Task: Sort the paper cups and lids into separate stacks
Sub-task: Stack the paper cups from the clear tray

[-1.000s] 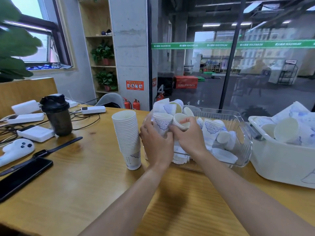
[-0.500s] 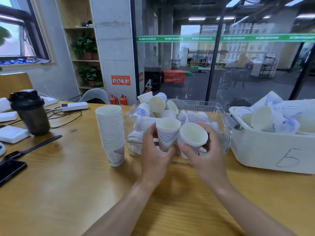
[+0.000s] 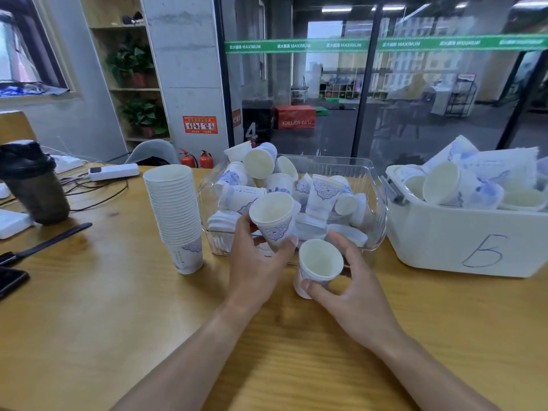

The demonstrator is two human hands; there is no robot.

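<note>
My left hand (image 3: pixel 256 268) grips a white paper cup with a blue pattern (image 3: pixel 274 216), tilted, just in front of the clear plastic bin (image 3: pixel 376 203). My right hand (image 3: pixel 348 289) holds a second paper cup (image 3: pixel 318 262) lower down, close to the table in front of the bin. The bin holds several loose cups and white lids (image 3: pixel 221 221). A tall stack of nested cups (image 3: pixel 175 209) stands upright on the table left of the bin.
A white tub marked with a "5" (image 3: pixel 474 244), full of more cups, sits at the right. At the left are a dark shaker bottle (image 3: pixel 32 185), a power strip (image 3: pixel 114 172), cables, a black phone (image 3: pixel 10 281) and a black strap (image 3: pixel 47 241) on the wooden table (image 3: pixel 103 321).
Both hands have lifted a cup each out of the bin and drawn them toward me. The right hand's cup has dropped close to the table; the view has shifted right.
</note>
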